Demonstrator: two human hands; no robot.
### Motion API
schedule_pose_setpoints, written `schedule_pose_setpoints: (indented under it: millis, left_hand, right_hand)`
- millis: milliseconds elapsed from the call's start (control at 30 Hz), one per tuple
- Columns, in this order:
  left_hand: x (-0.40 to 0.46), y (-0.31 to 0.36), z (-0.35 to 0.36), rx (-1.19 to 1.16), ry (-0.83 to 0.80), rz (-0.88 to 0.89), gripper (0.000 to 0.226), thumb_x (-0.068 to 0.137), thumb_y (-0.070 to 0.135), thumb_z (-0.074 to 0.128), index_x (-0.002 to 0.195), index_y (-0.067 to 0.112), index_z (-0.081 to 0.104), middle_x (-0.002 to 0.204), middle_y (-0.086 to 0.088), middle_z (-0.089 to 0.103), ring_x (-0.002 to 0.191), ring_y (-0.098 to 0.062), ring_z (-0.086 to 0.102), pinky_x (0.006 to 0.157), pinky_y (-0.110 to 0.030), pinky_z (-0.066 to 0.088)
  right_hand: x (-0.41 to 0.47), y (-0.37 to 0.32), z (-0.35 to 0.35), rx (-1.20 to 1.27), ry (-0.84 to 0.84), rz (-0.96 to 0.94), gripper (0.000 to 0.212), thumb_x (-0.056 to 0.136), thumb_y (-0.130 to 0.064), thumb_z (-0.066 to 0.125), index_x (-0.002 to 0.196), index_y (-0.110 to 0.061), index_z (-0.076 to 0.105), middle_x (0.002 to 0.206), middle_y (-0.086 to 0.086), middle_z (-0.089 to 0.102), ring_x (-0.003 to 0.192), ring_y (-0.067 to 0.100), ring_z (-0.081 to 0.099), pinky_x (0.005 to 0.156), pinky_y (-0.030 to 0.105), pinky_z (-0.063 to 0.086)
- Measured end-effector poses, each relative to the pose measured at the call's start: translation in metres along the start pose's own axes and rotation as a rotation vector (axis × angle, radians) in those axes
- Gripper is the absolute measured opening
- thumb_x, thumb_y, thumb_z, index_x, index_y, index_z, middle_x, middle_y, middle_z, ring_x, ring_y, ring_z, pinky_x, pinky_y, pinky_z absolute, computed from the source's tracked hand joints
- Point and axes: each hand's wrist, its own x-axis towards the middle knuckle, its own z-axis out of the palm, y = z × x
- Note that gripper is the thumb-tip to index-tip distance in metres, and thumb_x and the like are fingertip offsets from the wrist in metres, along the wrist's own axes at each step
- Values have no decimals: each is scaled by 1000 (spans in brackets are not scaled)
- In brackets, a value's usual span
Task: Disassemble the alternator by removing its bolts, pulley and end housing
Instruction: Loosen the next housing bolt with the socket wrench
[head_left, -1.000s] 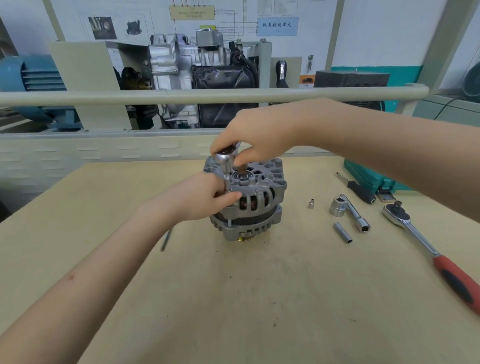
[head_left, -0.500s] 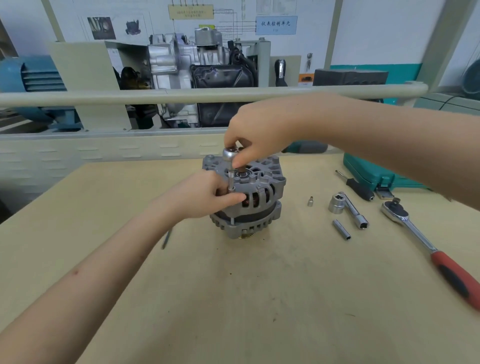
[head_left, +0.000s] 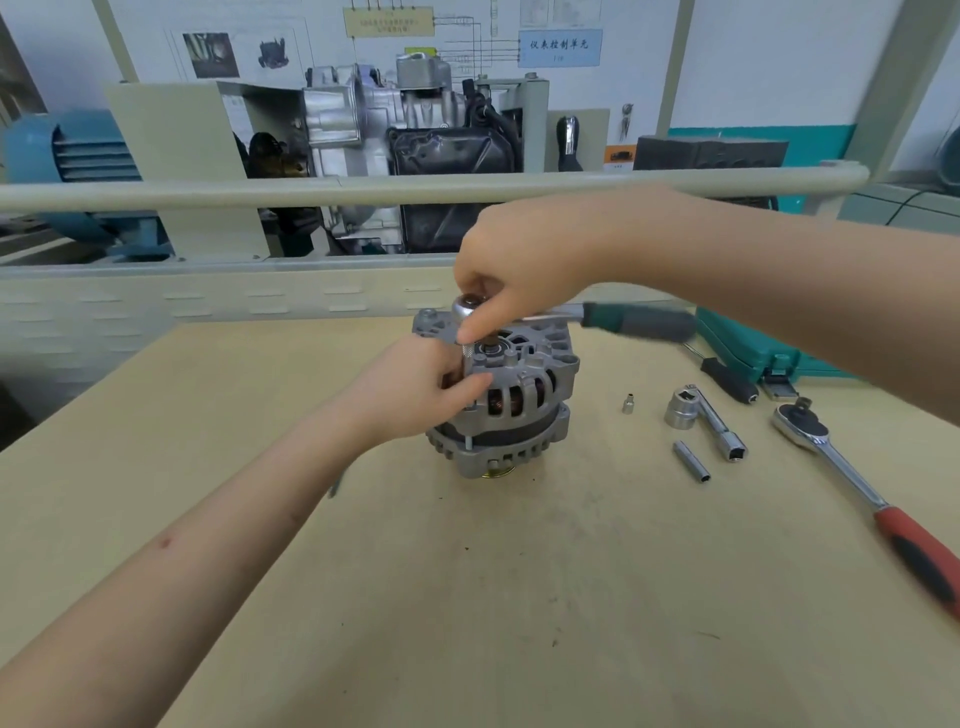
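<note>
Alternator (head_left: 519, 400) stands on workbench (head_left: 467, 597), left hand (head_left: 415, 389) gripping its housing while right hand (head_left: 519, 270) pinches the ratchet head (head_left: 467, 306) above.

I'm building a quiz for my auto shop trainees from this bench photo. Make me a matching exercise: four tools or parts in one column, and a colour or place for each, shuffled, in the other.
Things:
1. alternator
2. small ratchet
3. large ratchet
4. loose long socket

Descriptions:
A. red and black handle, lying at the right of the table
B. green and grey handle, head pinched by the right hand
C. lying alone on the table, nearest the viewer among the sockets
D. standing on the table, steadied by the left hand

Pairs: 1-D, 2-B, 3-A, 4-C
</note>
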Motion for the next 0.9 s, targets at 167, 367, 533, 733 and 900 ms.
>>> schedule_pose_setpoints:
  millis: [167, 367, 533, 733, 900]
  left_hand:
    - [-4, 5, 9, -3, 115, -63, 49, 91, 32, 52, 48, 16, 34, 43, 2, 35, 42, -10, 35, 43, -16, 33]
    - [-3, 3, 1, 20, -73, -111, 47, 88, 46, 50, 56, 15, 37, 49, 2, 34, 43, -11, 32, 40, -18, 23]
    - [-5, 2, -4, 55, -139, -79, 41, 91, 41, 47, 59, 17, 39, 53, 3, 39, 46, -10, 35, 45, -20, 25]
    - [-13, 2, 6, -135, 40, -47, 43, 90, 24, 54, 52, 15, 35, 47, 2, 32, 45, -11, 31, 46, -18, 28]
    - [-13, 4, 17, -172, 124, -95, 48, 89, 26, 55, 49, 16, 31, 43, 4, 30, 39, -9, 31, 43, -18, 28]
  right_hand:
    - [0, -4, 5, -24, 35, 24, 46, 90, -50, 44, 66, -11, 49, 54, -2, 43, 47, 14, 34, 45, 22, 24]
    - [-8, 1, 0, 34, -4, -38, 35, 90, -32, 54, 63, -29, 32, 61, -10, 40, 54, 3, 36, 50, 17, 25]
    - [-3, 1, 0, 73, 31, -92, 35, 89, -27, 56, 62, -28, 33, 60, -10, 39, 54, 4, 35, 52, 8, 31]
    - [1, -1, 2, -41, 57, 3, 46, 86, -53, 49, 63, -14, 43, 53, -5, 40, 47, 10, 33, 47, 21, 24]
    - [4, -5, 5, -4, 78, 28, 51, 87, -54, 45, 58, -12, 41, 51, -2, 36, 48, 15, 30, 46, 25, 23]
